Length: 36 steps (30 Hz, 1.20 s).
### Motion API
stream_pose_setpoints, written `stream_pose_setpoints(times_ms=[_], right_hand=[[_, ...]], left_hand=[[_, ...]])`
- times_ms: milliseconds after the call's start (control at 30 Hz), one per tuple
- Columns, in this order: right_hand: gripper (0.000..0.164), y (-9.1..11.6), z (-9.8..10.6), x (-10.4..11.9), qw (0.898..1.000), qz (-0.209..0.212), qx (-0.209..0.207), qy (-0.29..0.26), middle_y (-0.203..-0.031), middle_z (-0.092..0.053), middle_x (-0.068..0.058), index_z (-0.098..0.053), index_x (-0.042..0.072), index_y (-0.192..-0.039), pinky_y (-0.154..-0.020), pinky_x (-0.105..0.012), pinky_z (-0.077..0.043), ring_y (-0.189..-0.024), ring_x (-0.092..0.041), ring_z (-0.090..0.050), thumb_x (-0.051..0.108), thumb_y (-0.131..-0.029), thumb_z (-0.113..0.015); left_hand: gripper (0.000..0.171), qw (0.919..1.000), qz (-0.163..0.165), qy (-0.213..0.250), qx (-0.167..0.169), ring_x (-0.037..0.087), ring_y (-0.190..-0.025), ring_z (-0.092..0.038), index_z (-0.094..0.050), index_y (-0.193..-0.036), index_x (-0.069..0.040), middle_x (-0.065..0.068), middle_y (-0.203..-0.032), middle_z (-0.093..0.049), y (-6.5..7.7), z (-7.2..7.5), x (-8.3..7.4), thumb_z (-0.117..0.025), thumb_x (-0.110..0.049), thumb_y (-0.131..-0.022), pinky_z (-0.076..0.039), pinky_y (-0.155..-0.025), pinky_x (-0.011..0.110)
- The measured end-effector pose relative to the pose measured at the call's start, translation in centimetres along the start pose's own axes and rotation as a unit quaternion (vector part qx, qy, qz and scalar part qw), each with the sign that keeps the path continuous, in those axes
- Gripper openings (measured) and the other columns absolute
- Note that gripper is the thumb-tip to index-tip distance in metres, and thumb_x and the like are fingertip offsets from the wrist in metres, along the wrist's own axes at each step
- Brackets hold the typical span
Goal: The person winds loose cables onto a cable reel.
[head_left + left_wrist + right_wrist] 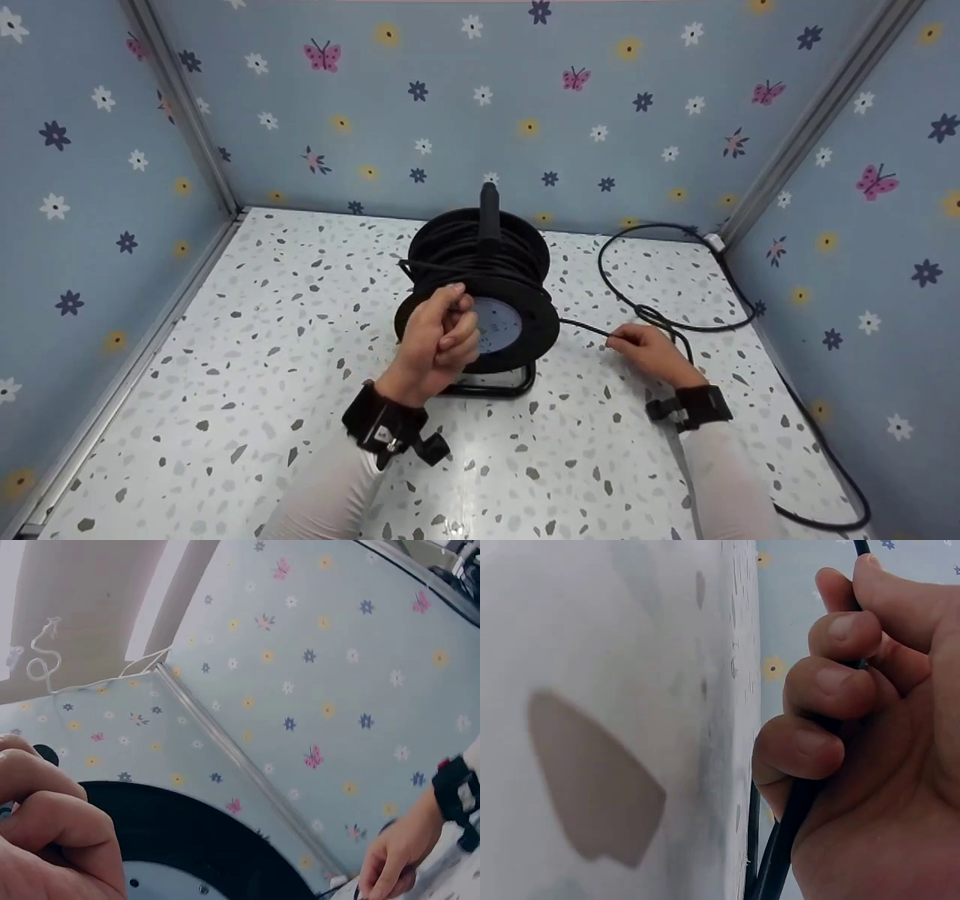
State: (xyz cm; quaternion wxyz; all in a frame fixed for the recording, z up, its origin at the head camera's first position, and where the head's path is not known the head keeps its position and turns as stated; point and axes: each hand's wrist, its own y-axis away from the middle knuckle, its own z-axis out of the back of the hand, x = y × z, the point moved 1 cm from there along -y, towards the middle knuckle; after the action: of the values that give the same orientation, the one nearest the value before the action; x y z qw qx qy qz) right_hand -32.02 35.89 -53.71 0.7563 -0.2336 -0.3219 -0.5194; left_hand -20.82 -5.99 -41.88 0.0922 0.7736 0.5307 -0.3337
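A black cable reel [544, 319] on a tubular stand carries many turns of black cable, its upright handle [489, 214] at the top. Over the left part of its front disc, the left hand [439, 341] curls its fingers at the reel; a dark part shows between them in the left wrist view, the rest hidden by the fingers. To the right of the reel, the right hand [651, 354] pinches the black cable [585, 326] with thumb and forefinger. In the right wrist view the other fingers wrap round the same cable [784, 840]. A short stretch runs from this hand to the reel.
Loose cable [679, 328] lies in a wide loop at the back right, and more runs down the right edge to the front. Speckled white tabletop [300, 337] spreads under everything. Patterned blue panels [450, 97] with metal posts enclose the back and sides.
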Motion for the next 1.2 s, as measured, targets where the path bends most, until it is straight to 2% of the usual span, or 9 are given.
stream_pose_setpoints(times_ms=[200, 433, 667, 967, 1200], right_hand=[[0.023, 0.0, -0.6, 0.5, 1.000, -0.008, 0.005, 0.001, -0.105, -0.075, -0.006, -0.083, 0.015, -0.114, -0.078, -0.032, -0.050, -0.090, -0.022, -0.063, 0.036, -0.109, -0.074], [0.022, -0.2, -1.1, 0.5, 1.000, 0.006, 0.019, 0.013, -0.099, -0.073, -0.004, -0.082, 0.014, -0.109, -0.073, -0.032, -0.049, -0.083, -0.021, -0.060, 0.035, -0.109, -0.074], [0.024, -0.5, -1.6, 1.2, 0.999, 0.006, 0.031, 0.019, -0.096, -0.074, -0.003, -0.083, 0.015, -0.110, -0.070, -0.031, -0.049, -0.078, -0.019, -0.061, 0.037, -0.110, -0.073], [0.021, -0.4, -2.0, 1.6, 0.999, -0.010, 0.036, 0.031, -0.092, -0.072, -0.002, -0.082, 0.018, -0.107, -0.070, -0.034, -0.051, -0.077, -0.019, -0.061, 0.037, -0.109, -0.074], [0.017, -0.6, -2.2, 2.1, 0.999, 0.014, 0.031, 0.040, -0.088, -0.071, 0.002, -0.082, 0.018, -0.103, -0.068, -0.031, -0.049, -0.075, -0.017, -0.061, 0.033, -0.108, -0.077]], left_hand=[[0.030, 0.9999, 0.005, 0.000, 0.013, 0.001, -0.038, -0.032, -0.052, -0.093, -0.016, -0.013, -0.050, -0.047, -0.6, -0.7, 0.6, -0.041, -0.026, -0.118, -0.018, -0.039, 0.022], [0.028, 0.9986, 0.032, 0.018, 0.037, 0.001, -0.039, -0.035, -0.054, -0.094, -0.017, -0.012, -0.051, -0.048, -1.5, -1.0, 1.3, -0.042, -0.025, -0.117, -0.021, -0.040, 0.020], [0.024, 0.9984, 0.040, 0.003, 0.040, 0.000, -0.039, -0.036, -0.054, -0.095, -0.016, -0.013, -0.050, -0.047, -2.4, -1.6, 2.5, -0.044, -0.026, -0.115, -0.020, -0.040, 0.019], [0.025, 0.9974, 0.058, -0.037, 0.018, -0.001, -0.039, -0.033, -0.052, -0.090, -0.016, -0.011, -0.053, -0.037, -3.9, -2.6, 5.3, -0.050, -0.023, -0.114, -0.019, -0.038, 0.019], [0.024, 0.9934, 0.095, -0.065, 0.004, -0.001, -0.040, -0.032, -0.053, -0.090, -0.016, -0.010, -0.054, -0.036, -4.7, -2.5, 7.8, -0.052, -0.023, -0.113, -0.020, -0.038, 0.018]])
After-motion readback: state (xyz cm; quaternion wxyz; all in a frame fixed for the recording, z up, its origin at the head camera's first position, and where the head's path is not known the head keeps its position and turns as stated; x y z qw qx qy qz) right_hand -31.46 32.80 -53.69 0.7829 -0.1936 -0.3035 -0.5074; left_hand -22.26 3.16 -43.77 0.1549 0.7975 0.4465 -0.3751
